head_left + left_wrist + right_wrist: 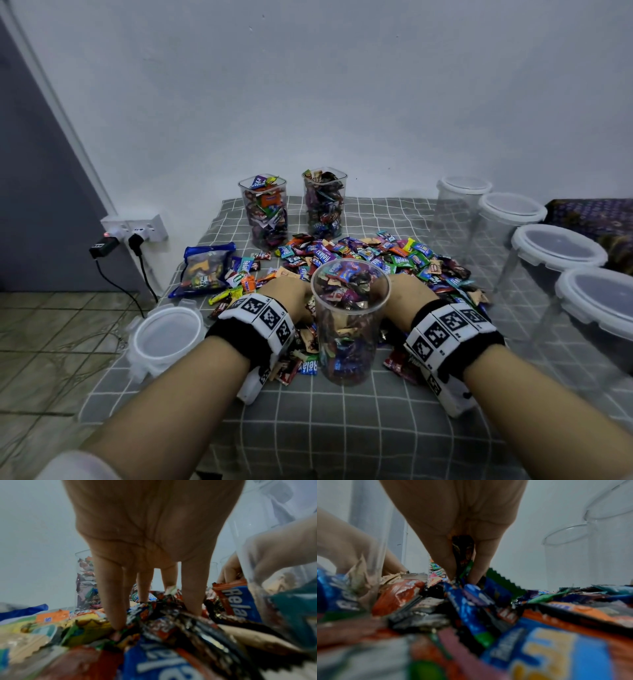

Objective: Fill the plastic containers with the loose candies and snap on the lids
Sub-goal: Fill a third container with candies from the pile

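Container (347,329) nearly full, upright between both hands, candy pile (376,255) right behind. Left hand (150,536) fingers spread, tips in wrappers. Right hand (462,520) pinching dark wrapper (462,550). Head view hides fingers behind container.

The scene is viewed from above, forward and down, by the head camera. The candy pile (373,260) is seen very near, at table level, from both wrists; it is shared by all views.

Three filled containers (350,325), four lidded (555,260).
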The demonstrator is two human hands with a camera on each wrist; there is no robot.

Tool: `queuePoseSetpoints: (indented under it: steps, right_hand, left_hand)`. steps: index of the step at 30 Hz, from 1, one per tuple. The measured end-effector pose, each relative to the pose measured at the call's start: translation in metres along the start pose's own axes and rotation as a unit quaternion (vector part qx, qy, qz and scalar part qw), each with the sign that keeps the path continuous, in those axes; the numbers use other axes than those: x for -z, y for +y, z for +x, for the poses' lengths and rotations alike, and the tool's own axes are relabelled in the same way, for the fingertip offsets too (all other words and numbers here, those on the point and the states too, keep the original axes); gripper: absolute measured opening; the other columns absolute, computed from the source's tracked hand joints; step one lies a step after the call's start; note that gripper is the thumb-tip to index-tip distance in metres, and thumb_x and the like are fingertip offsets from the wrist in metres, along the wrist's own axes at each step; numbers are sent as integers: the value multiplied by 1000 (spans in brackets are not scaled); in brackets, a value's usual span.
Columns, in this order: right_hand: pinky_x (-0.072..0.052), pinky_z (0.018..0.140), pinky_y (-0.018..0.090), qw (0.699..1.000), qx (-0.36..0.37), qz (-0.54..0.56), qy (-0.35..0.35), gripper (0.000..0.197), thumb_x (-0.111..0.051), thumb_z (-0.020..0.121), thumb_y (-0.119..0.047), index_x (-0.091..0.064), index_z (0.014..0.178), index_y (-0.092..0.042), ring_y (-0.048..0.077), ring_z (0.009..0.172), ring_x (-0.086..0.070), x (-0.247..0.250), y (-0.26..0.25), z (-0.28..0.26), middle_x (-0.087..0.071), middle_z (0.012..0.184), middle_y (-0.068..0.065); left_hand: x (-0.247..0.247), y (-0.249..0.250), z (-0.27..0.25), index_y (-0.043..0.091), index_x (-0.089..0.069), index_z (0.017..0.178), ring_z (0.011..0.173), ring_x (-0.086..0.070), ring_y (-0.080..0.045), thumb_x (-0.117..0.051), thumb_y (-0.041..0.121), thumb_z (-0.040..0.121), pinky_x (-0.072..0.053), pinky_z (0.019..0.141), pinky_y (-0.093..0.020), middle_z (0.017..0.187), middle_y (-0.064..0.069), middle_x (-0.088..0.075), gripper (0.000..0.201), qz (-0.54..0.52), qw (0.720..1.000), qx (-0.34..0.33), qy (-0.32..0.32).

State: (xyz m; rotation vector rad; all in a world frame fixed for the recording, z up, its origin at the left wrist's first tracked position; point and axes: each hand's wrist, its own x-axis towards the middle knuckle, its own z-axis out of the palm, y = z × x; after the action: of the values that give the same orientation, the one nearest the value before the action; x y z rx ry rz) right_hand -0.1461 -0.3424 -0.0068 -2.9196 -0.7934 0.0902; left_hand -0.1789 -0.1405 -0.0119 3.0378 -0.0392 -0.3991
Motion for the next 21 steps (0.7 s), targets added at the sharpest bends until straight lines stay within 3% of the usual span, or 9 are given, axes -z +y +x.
queuePoseSetpoints:
  steps: [6, 10, 12, 14, 18, 21]
  right_hand:
    - [-40, 71, 24, 999, -16, 32, 18, 16, -47, 92, -14, -56, 80, -21, 19, 83, -53, 4, 2, -1, -61, 92, 3]
    - [-41, 74, 29, 995, -20, 68, 67, 16, -50, 92, -14, -66, 91, -11, 25, 94, -58, 9, 5, -8, -64, 98, 7]
    - [-36, 70, 27, 991, -23, 94, 92, 16, -52, 91, -13, -67, 92, -10, 24, 94, -58, 11, 8, -11, -65, 98, 6]
    - [-38, 73, 27, 984, -29, 128, 123, 16, -54, 90, -11, -70, 93, -11, 22, 95, -59, 14, 10, -14, -67, 99, 4]
    - [-42, 87, 31, 960, -33, 203, 190, 14, -59, 85, -4, -71, 90, -8, 25, 100, -59, 25, 13, -21, -69, 103, 7]
    - [-47, 90, 35, 926, -8, 272, 262, 16, -62, 83, 0, -71, 81, -13, 19, 95, -62, 40, 10, -25, -70, 104, 6]
  left_hand:
    - [3, 3, -4, 19, -69, 104, 95, -61, -28, -59, 29, 85, -51, 86, -39, 98, -7, -68, 23, -38, 998, 0, 58]
    - [8, 6, -11, 20, -67, 107, 96, -60, -32, -51, 20, 92, -48, 85, -39, 102, -10, -67, 22, 0, 997, 10, 81]
    - [10, 8, -14, 20, -66, 107, 98, -59, -32, -50, 20, 93, -45, 91, -41, 102, -10, -66, 22, 5, 996, 23, 91]
    - [11, 10, -17, 16, -64, 102, 99, -58, -31, -48, 19, 94, -41, 96, -42, 101, -10, -65, 18, -5, 994, 40, 103]
    - [11, 9, -15, 16, -63, 100, 100, -58, -29, -47, 19, 94, -43, 79, -34, 103, -9, -65, 17, -33, 989, 44, 134]
    - [9, 7, -15, 16, -66, 100, 97, -59, -29, -51, 21, 91, -45, 77, -34, 98, -9, -66, 18, -58, 984, 39, 161]
